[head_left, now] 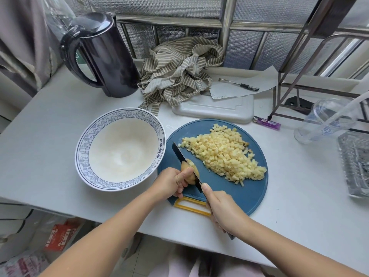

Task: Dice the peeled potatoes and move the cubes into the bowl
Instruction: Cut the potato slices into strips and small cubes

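Note:
A round blue cutting board with a yellow handle lies on the white table. A heap of small potato cubes covers its right half. My left hand pins a peeled potato piece on the board's left side. My right hand grips a dark-bladed knife, whose blade rests against the potato's right side and points away from me. A white bowl with a blue wave-pattern rim stands just left of the board, with no cubes in it.
A black kettle stands at the back left. A striped cloth, a white tray, paper and a pen lie behind the board. A purple lighter, a clear plastic cup and a glass dish sit to the right.

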The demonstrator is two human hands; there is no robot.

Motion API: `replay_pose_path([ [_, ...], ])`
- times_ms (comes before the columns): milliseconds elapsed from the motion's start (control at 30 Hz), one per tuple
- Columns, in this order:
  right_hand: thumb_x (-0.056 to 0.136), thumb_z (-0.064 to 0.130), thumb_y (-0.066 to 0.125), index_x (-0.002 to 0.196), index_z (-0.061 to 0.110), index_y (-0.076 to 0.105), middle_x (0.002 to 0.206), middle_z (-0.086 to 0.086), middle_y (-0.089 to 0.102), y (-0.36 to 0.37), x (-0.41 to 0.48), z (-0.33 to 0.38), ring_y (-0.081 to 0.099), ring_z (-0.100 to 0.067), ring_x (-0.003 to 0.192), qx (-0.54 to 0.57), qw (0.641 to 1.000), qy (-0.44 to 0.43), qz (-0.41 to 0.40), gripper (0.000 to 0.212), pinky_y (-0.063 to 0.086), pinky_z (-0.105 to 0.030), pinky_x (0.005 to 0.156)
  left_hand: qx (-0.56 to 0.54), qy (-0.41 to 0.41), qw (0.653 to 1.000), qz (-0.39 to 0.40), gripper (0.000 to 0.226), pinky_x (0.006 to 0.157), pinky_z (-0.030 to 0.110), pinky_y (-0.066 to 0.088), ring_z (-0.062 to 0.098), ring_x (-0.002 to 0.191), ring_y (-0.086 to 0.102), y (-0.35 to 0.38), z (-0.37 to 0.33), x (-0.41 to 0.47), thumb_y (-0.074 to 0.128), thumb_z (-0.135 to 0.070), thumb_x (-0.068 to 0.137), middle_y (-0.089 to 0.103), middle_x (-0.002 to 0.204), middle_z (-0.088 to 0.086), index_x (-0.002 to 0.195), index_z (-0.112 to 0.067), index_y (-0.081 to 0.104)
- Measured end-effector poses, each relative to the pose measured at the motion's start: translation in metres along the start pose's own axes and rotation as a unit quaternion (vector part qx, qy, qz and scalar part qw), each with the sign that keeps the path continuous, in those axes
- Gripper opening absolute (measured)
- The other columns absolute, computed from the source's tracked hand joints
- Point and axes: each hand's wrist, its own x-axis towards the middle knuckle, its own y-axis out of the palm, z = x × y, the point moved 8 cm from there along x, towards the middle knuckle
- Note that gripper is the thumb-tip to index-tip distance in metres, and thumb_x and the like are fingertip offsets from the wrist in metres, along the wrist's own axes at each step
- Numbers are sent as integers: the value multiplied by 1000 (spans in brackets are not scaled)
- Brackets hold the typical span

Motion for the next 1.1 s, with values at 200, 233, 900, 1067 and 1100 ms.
replay_pose_path([
  [200, 99, 59, 19, 61, 14, 32, 50, -2, 40, 2, -7, -6, 40, -18, 44, 9, 999, 29, 14, 61, 41, -30, 58, 40, 24, 999, 13, 60, 62, 27, 50, 12, 46, 58, 3, -1, 0, 43, -68, 75, 53, 42, -6, 67, -9, 58],
  [233, 100, 59, 18, 61, 15, 32, 49, -1, 40, 4, -5, -5, 42, -18, 44, 8, 999, 31, 15, 61, 42, -30, 57, 42, 23, 999, 16, 59, 60, 25, 49, 12, 45, 57, 3, -1, 0, 43, -67, 75, 53, 42, -6, 68, -10, 57],
  [900, 95, 65, 32, 63, 16, 36, 47, -2, 33, -13, -14, 1, 31, -18, 37, 135, 989, 38, 53, 59, 31, -24, 40, -39, -34, 998, 44, 49, 63, 28, 57, 14, 50, 64, 0, 1, -2, 47, -53, 92, 54, 48, -1, 67, -11, 48],
  [1067, 93, 67, 32, 61, 18, 34, 48, 0, 29, -29, -25, 15, 28, -18, 38, 148, 986, 37, 62, 59, 30, -23, 39, -49, -45, 997, 44, 49, 64, 28, 58, 14, 50, 64, 0, 1, -1, 47, -55, 91, 54, 49, -1, 67, -12, 47],
  [1100, 93, 68, 32, 61, 18, 33, 48, 0, 28, -31, -27, 16, 27, -17, 39, 156, 985, 41, 68, 58, 30, -23, 39, -51, -48, 997, 45, 50, 64, 28, 57, 14, 50, 64, 0, 1, -1, 47, -56, 90, 54, 49, -1, 67, -12, 47],
])
